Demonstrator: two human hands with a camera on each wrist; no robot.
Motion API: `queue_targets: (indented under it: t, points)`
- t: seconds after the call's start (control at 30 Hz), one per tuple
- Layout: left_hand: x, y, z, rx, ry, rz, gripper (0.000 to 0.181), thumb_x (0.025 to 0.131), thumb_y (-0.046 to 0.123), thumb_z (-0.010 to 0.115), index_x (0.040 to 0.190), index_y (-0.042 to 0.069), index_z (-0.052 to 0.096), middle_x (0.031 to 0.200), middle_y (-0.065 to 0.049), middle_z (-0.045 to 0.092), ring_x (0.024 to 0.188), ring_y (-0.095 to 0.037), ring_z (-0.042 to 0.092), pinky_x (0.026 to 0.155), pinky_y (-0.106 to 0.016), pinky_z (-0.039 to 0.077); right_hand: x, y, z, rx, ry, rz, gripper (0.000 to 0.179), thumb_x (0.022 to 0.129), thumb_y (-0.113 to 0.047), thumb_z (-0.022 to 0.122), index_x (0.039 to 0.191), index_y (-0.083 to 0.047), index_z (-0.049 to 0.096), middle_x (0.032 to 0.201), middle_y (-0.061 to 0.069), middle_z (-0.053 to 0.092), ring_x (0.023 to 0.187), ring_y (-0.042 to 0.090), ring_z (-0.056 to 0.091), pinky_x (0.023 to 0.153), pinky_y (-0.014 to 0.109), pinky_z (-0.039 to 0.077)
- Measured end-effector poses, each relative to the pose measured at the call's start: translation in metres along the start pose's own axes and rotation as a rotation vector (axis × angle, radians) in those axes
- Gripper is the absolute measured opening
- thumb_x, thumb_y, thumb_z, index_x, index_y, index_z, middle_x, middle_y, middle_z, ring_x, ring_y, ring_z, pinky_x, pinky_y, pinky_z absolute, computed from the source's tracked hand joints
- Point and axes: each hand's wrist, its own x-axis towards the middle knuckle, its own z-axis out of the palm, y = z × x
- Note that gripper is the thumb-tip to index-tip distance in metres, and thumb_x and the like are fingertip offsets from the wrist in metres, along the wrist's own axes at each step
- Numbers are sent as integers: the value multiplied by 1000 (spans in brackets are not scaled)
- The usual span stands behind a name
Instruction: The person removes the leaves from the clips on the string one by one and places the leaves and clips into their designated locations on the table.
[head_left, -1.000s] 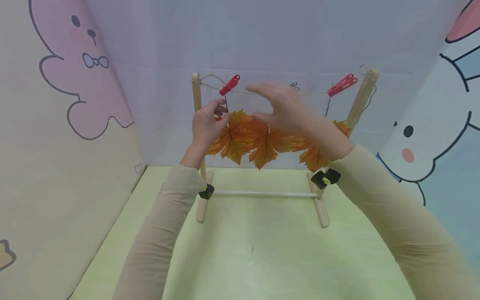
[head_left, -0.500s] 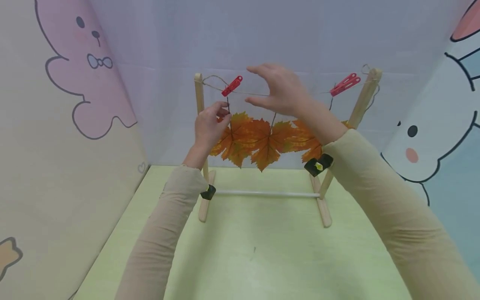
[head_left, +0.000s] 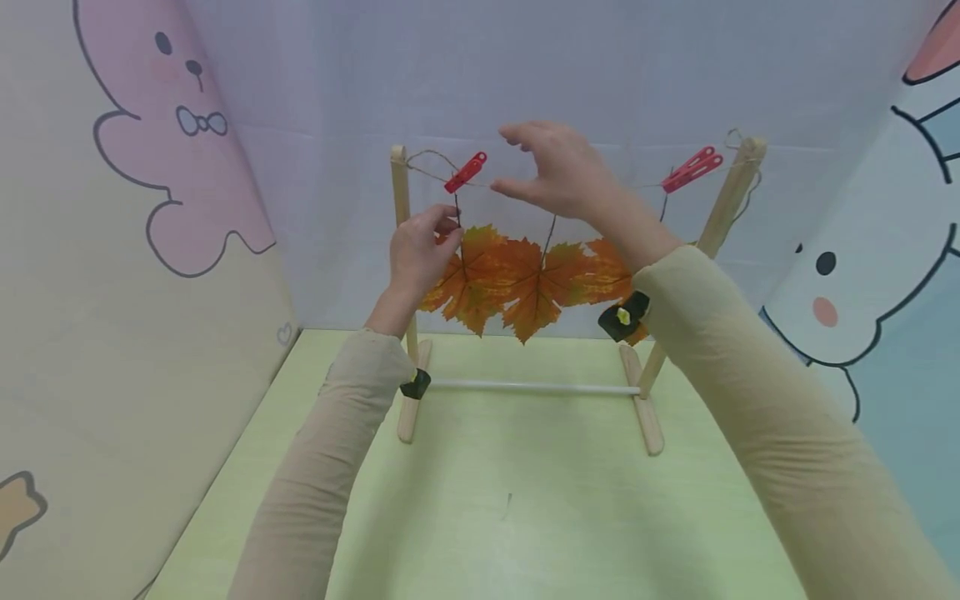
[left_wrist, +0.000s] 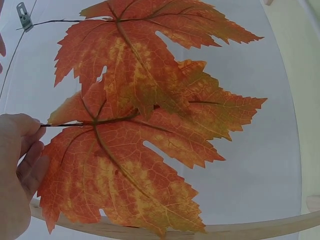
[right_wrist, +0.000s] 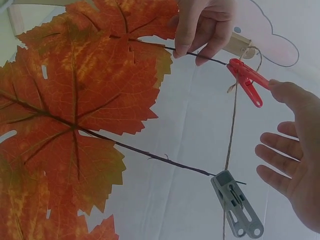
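My left hand (head_left: 420, 250) pinches the dark stem (right_wrist: 207, 57) of the leftmost orange maple leaf (left_wrist: 125, 170). A red clothespin (head_left: 465, 172) clips the top of that stem to a thin twine (right_wrist: 232, 120). My right hand (head_left: 558, 171) hovers by the line, its thumb spread away from loosely bent fingers and nothing between them. In the right wrist view its thumb tip overlaps the red clothespin's handle end. A grey clothespin (right_wrist: 236, 205) holds the middle leaf (head_left: 536, 287); in the head view my right hand hides this clothespin.
Wooden posts (head_left: 401, 187) carry the twine, with a white rod (head_left: 532, 387) joining their feet. Another red clothespin (head_left: 690, 169) hangs a third leaf (head_left: 607, 271) at the right, partly behind my forearm. A white cloth (head_left: 360, 250) backs the pale green table (head_left: 525, 467).
My right hand has risen slightly, and its forearm has swung left across the right leaf. The grey clothespin has gone out of sight behind it. The left hand stays at the stem.
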Motion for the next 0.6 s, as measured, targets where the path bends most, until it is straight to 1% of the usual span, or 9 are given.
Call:
queue_targets:
  t: [0.13, 0.37, 0.47, 0.6]
  points:
    - [0, 1, -1, 5, 0, 3, 20, 86, 12, 60, 103, 2, 64, 89, -11, 69, 80, -22, 63, 71, -32, 50, 5, 0, 5, 7, -13, 12, 63, 87, -35, 58, 138, -4, 37, 134, 13, 46, 118, 26, 46, 99, 39, 36]
    - [0, 0, 0, 17, 16, 26, 20, 86, 12, 60, 103, 2, 64, 88, -12, 69, 79, -23, 63, 70, -32, 50, 12, -5, 16, -8, 0, 34, 57, 89, -33, 57, 136, -4, 39, 132, 11, 48, 115, 24, 48, 96, 36, 39]
    - [-1, 1, 0, 24, 14, 19, 20, 87, 13, 60, 103, 2, 64, 89, -11, 69, 79, -23, 63, 71, -32, 50, 14, -7, 20, -1, 9, 36, 54, 90, -31, 55, 134, -4, 42, 130, 11, 50, 114, 23, 49, 95, 35, 40]
    - [-2, 2, 0, 24, 3, 3, 21, 87, 15, 60, 104, 3, 63, 90, -11, 69, 80, -22, 63, 72, -31, 50, 14, -8, 23, 36, 32, 25, 48, 91, -28, 54, 132, -4, 46, 128, 11, 52, 111, 23, 51, 95, 34, 40]
